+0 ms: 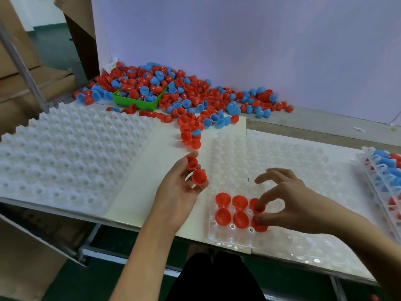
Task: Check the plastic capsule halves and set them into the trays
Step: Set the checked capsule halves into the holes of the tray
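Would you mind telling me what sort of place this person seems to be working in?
Probably a small factory packing or sorting bench. A loose heap of red and blue capsule halves lies against the backboard, moulded plastic trays cover the bench, and cardboard cartons are stacked on the left.
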